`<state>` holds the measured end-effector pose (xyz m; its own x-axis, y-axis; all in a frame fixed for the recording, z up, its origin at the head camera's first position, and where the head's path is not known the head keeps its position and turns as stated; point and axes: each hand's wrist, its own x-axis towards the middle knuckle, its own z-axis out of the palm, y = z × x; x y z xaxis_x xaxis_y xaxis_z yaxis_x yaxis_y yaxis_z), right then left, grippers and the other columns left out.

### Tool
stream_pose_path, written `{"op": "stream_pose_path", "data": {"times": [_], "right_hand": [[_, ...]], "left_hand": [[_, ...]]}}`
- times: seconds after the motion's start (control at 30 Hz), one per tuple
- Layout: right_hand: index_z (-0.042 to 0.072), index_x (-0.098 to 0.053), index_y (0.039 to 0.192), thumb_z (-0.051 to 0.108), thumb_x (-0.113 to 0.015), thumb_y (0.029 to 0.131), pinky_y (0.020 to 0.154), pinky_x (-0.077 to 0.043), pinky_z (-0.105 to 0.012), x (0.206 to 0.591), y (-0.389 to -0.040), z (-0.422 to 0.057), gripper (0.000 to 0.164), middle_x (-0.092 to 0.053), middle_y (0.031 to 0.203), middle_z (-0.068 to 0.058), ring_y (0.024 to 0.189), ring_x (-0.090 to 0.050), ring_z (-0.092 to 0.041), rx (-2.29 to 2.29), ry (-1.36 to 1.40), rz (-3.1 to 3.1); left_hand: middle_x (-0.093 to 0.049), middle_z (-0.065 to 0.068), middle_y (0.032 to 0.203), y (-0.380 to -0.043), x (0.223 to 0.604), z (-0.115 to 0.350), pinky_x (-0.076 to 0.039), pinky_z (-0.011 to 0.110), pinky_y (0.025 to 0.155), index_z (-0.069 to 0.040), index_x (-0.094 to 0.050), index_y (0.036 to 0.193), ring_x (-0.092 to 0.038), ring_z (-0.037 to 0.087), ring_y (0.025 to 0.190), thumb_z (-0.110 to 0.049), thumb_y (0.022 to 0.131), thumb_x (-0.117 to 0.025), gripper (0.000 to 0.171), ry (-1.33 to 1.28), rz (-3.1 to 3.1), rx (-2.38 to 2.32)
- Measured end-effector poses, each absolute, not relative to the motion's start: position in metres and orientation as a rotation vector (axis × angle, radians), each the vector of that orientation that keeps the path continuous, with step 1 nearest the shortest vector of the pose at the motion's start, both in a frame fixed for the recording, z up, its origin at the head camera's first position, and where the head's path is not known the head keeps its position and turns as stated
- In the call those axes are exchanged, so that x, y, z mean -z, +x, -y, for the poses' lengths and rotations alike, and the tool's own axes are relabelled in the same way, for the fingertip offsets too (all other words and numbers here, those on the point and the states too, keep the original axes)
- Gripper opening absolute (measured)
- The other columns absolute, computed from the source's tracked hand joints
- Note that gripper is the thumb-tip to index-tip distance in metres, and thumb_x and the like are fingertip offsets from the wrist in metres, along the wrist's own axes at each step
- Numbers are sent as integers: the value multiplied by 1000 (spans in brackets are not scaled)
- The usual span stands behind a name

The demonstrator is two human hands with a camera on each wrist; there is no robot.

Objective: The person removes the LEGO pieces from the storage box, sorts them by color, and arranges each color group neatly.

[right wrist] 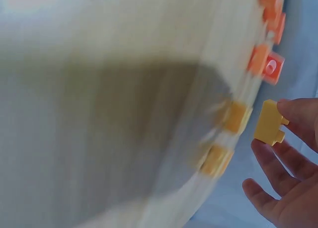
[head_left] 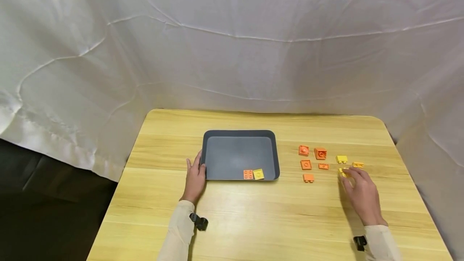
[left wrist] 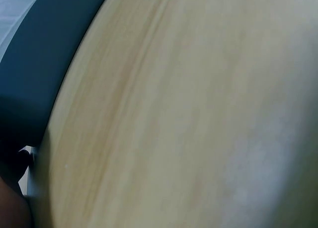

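My right hand (head_left: pixel 363 196) pinches a yellow toy building brick (right wrist: pixel 269 122) between thumb and fingertips; its studs face the palm side in the right wrist view. Two more yellow bricks, one (head_left: pixel 342 159) farther back and another (head_left: pixel 358 164) to the right, lie on the table just beyond that hand. At the left side of a dark grey tray (head_left: pixel 239 133), my left hand (head_left: pixel 195 180) holds the rim, thumb at the edge. Inside the tray's front edge, an orange brick (head_left: pixel 248 174) sits studs up beside a yellow brick (head_left: pixel 258 174).
Several orange bricks (head_left: pixel 306 164) are spread on the wooden table (head_left: pixel 246 220) between the tray and the yellow bricks. A pale curtain (head_left: pixel 232 67) hangs behind the table and along its sides.
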<state>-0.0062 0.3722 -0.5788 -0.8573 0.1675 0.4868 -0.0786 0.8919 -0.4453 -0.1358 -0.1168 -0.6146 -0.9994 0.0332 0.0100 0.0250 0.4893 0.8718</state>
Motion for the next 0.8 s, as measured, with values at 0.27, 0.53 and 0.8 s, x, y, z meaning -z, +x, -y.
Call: {"op": "stream_pose_path", "data": {"times": [0.27,0.53,0.8], "right_hand": [[-12,-71,104,-13,-78,81,76,-51,-69,588,15,-396,24,-63,109,-37,98,-62,-55,-619,-237,2564],[-13,-70,106,-10,-75,86,78,-50,-69,596,23,-409,20,-62,110,-39,100,-60,-56,-594,-369,2670],[-14,-70,106,-8,-75,87,78,-49,-70,597,22,-412,21,-63,109,-40,100,-60,-57,-564,-397,2708]], "left_hand": [[-41,15,161,-136,614,117,-3,65,126,-10,-37,162,5,45,156,-14,109,-44,54,72,-2712,-1585],[-42,15,161,-136,614,117,-1,64,126,-10,-38,162,4,44,156,-13,109,-45,54,79,-2716,-1595],[-43,18,159,-137,614,116,0,62,127,-7,-39,161,0,47,156,-8,107,-46,54,95,-2730,-1600]]}}
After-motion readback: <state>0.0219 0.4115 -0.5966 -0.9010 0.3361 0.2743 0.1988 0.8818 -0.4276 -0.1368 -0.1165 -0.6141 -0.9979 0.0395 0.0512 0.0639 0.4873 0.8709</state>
